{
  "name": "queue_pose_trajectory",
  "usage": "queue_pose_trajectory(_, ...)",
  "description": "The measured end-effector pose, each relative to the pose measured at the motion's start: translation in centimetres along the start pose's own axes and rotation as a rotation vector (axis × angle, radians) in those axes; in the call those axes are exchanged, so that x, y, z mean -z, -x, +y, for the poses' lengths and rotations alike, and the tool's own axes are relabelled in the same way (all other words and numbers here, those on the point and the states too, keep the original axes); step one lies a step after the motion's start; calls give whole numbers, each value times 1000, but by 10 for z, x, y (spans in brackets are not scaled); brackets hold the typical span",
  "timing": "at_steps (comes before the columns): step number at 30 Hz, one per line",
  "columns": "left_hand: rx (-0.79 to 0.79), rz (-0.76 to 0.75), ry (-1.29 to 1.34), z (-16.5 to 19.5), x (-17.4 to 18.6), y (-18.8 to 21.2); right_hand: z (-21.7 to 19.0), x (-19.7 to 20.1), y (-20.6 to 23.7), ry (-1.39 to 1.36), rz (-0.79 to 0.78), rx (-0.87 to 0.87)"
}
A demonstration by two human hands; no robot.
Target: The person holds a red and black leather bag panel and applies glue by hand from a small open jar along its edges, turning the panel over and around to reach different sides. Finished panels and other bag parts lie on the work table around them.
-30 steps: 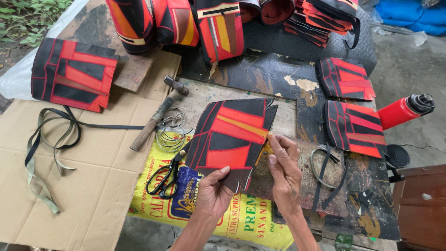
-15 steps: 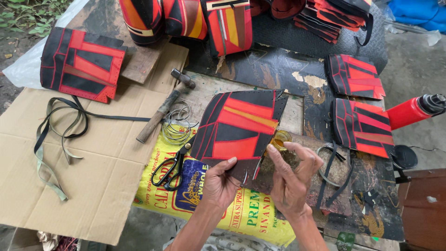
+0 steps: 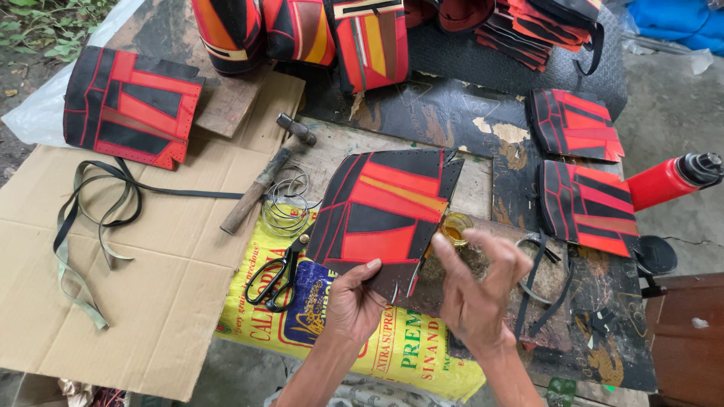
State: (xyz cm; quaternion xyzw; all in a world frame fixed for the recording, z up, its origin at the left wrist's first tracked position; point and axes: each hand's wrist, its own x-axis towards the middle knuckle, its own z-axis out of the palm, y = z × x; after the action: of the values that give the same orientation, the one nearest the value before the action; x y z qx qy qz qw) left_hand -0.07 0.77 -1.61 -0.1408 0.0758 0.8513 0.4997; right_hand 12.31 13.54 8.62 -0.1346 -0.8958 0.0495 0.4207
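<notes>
— So, where is your left hand (image 3: 353, 301) right now?

— Your left hand has the red-and-black leather panel (image 3: 385, 215) by its lower edge, thumb on top and fingers curled under: a closed grip on the piece. The panel lies tilted over the wooden board (image 3: 467, 188) at the middle of the bench (image 3: 422, 120), its wide end pointing away from you.

— And your right hand (image 3: 479, 290)?

— It hangs just right of the panel's lower corner, fingers loosely bent and partly spread. Whether that grip has anything pinched in it, I cannot tell; it is blurred.

— What lies around you?

— Black scissors (image 3: 275, 275) lie on the yellow printed sack (image 3: 400, 354), just left of your left hand. Beside them is a coil of wire rings (image 3: 286, 203), and a hammer (image 3: 268, 177) slants above those. A small jar of amber liquid (image 3: 455, 226) stands just beside the panel's right edge. Two more panels (image 3: 584, 203) lie to the right, near a red bottle (image 3: 671, 181). Another panel (image 3: 132, 105) and loose straps (image 3: 90, 218) are on the cardboard (image 3: 151, 316) to the left.
</notes>
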Motion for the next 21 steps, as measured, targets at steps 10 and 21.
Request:
queue_pose_trajectory(10,12,-7,19,1,-4,0,5,2,-4,-33,4,-15)
queue_pose_trajectory(21,12,18,11,-2,0,0,9,-18,4,-50,-18,-43)
